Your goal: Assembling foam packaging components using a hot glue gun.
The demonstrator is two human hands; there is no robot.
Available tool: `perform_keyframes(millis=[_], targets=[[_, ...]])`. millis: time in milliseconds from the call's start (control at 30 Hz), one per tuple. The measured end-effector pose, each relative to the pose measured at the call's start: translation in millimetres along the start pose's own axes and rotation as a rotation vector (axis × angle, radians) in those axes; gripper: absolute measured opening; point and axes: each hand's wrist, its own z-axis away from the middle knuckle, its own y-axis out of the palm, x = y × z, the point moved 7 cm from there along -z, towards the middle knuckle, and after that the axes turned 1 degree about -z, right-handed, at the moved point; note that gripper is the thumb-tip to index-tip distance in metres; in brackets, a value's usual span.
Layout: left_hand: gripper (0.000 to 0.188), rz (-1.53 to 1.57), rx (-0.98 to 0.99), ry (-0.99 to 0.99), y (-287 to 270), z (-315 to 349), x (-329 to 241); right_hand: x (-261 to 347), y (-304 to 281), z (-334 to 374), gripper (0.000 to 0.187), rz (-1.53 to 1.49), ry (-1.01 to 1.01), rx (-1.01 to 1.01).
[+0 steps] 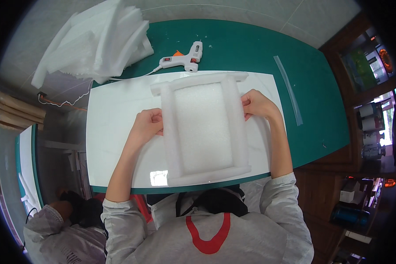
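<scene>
A shallow white foam tray [234,123] is in front of me, made of a flat sheet with thick foam strips along its four sides. The strip at the far side sticks out past both corners. At the tray's left side, my left hand [148,125] has its fingers curled closed on the edge. My right hand [258,105] pinches the opposite edge, a little farther from me. Some fingertips are hidden behind the foam. Under the tray is a glossy white board [114,145].
Beyond the board, a white hot glue gun [190,58] with an orange trigger rests on the green tabletop [246,48], its cord trailing left. White foam pieces [99,42] are piled at the far left. Clear glue sticks [289,90] lie right. Another person's grey sleeve [46,222] shows lower left.
</scene>
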Motion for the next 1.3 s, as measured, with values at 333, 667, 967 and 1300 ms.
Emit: perform_keyframes(millis=[333,667,967,1300], targets=[[0.013,-0.002,0.014,0.003,2.7,1.1,-1.5,11.8,3.4,4.1,0.015,0.061,-0.023,-0.047],[0.014,-0.008,0.022,0.009,3.3,1.1,-2.0,5.9,5.1,1.2,0.014,0.018,-0.04,0.034],[0.014,0.018,0.002,0.025,2.6,-0.6,0.4,5.4,6.8,-1.9,0.012,0.044,-0.046,0.03],[0.014,0.015,-0.01,0.041,0.0,-4.6,8.5,7.7,8.0,-1.0,0.014,0.035,-0.054,0.026]])
